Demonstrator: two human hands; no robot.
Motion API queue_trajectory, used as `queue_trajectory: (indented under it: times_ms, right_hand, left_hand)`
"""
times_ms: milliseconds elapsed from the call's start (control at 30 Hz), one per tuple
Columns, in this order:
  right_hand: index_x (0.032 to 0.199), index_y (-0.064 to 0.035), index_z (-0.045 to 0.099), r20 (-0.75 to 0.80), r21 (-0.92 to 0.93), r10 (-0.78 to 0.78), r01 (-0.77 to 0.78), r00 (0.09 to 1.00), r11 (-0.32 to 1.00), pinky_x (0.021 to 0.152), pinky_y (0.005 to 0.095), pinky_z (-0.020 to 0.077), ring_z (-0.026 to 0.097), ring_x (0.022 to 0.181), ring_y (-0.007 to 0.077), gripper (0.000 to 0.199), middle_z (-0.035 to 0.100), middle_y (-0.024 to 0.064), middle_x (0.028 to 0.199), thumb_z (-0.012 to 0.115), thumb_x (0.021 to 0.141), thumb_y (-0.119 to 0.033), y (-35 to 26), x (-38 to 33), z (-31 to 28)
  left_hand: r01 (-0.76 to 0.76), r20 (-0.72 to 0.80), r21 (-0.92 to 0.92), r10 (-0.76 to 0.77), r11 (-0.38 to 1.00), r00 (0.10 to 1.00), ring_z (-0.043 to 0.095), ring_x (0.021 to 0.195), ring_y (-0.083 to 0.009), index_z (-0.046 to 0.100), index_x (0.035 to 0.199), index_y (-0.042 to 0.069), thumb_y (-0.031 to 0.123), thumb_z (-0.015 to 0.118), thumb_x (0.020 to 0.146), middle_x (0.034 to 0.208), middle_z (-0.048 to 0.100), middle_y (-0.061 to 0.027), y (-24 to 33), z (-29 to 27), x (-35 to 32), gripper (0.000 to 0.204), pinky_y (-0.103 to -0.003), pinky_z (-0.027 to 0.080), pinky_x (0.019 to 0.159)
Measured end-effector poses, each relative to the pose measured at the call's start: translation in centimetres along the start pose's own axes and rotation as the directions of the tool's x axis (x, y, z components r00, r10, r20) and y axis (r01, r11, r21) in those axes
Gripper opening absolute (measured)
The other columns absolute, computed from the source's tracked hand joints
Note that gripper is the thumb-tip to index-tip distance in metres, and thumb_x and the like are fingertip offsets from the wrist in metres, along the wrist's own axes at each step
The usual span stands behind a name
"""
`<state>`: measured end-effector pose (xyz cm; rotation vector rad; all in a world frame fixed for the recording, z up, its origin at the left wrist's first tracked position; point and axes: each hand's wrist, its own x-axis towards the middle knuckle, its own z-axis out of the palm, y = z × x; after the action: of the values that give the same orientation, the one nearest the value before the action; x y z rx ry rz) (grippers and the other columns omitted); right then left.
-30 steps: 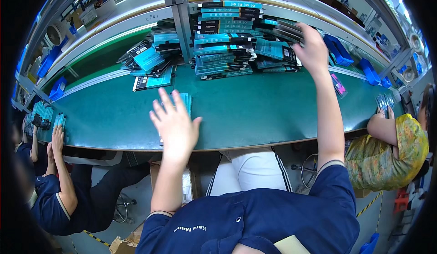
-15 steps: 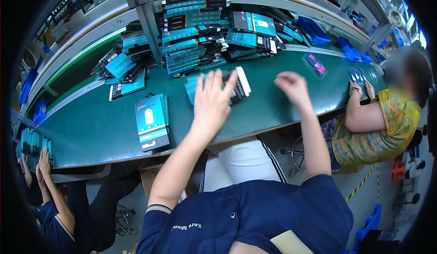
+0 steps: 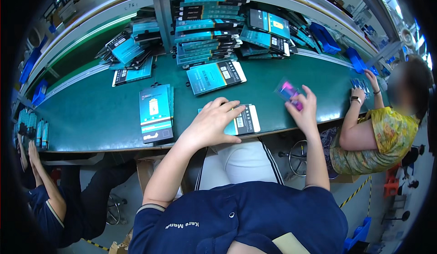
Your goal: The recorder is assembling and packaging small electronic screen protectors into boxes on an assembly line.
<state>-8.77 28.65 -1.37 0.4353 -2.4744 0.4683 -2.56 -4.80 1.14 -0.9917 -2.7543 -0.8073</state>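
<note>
My left hand (image 3: pixel 211 123) spans a flat teal and black box (image 3: pixel 246 121) at the table's near edge, its thumb along the near side and its fingers over the top. A white flap sticks out from the box's right end. Between thumb and fingers, my right hand (image 3: pixel 304 106) pinches a clear packet with something bright pink inside (image 3: pixel 288 91), blurred by motion and held to the right of the box. Another teal and black box (image 3: pixel 211 77) lies farther back, its white end facing right. To the left rests a small stack of similar boxes (image 3: pixel 155 112).
A tall stack of teal and black boxes (image 3: pixel 207 35) stands at the back by a metal post (image 3: pixel 162 17). Looser piles (image 3: pixel 127 51) lie to its left. Blue bins (image 3: pixel 325 39) line the back right. Co-workers sit at right (image 3: pixel 375 135) and far left (image 3: pixel 54 208).
My left hand has come nearer with a box, and another box shows where the hand was. My right hand has picked up the pink packet from the table's back right.
</note>
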Motion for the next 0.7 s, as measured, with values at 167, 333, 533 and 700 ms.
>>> queue_trajectory:
  times_ms: [167,333,533,700]
  right_hand:
    - [0.073,-0.0068,0.048,0.327,0.437,-0.035,-0.118,0.944,0.892,0.095,0.0398,0.0417,0.053,0.110,0.0318,0.037,0.060,0.0117,0.118,0.081,0.057,-0.013,-4.5,0.6,0.0]
    - [0.074,-0.0077,0.048,0.463,0.547,-0.192,-0.108,0.866,0.830,0.092,0.0376,0.0442,0.052,0.109,0.0293,0.039,0.060,0.0114,0.117,0.082,0.056,-0.012,-4.3,1.8,-0.8]
    - [0.083,-0.0076,0.055,0.538,0.605,-0.422,0.014,0.730,0.796,0.114,0.0561,0.0201,0.042,0.137,0.0369,0.027,0.052,0.0154,0.140,0.076,0.067,-0.013,-7.7,1.9,0.1]
    - [0.105,-0.0036,0.056,0.435,0.865,-0.367,-0.269,0.822,0.423,0.115,0.0431,0.0293,0.034,0.143,0.0355,0.026,0.038,0.0241,0.150,0.050,0.082,0.007,-12.2,0.5,0.9]
  left_hand:
    - [0.117,-0.130,0.064,-0.108,0.991,0.986,0.051,0.113,-0.0299,0.057,0.131,0.003,0.048,0.083,0.065,0.124,0.055,-0.0136,0.0,0.4,0.3,0.085,-0.040,0.041,0.098]
    - [0.242,-0.108,0.090,-0.232,0.966,0.967,0.052,0.110,-0.0275,0.060,0.127,0.004,0.049,0.083,0.061,0.116,0.055,-0.0116,-0.5,0.1,-0.1,0.083,-0.037,0.041,0.097]
    - [0.202,-0.033,0.065,-0.200,0.977,0.979,0.051,0.112,-0.0281,0.061,0.125,0.003,0.050,0.084,0.059,0.118,0.056,-0.0115,-0.4,-0.3,-0.2,0.084,-0.038,0.042,0.095]
    - [0.175,-0.201,-0.051,-0.182,0.983,0.962,0.057,0.109,-0.0329,0.053,0.130,0.004,0.044,0.086,0.059,0.121,0.058,-0.0148,0.2,-0.5,0.2,0.087,-0.040,0.047,0.090]
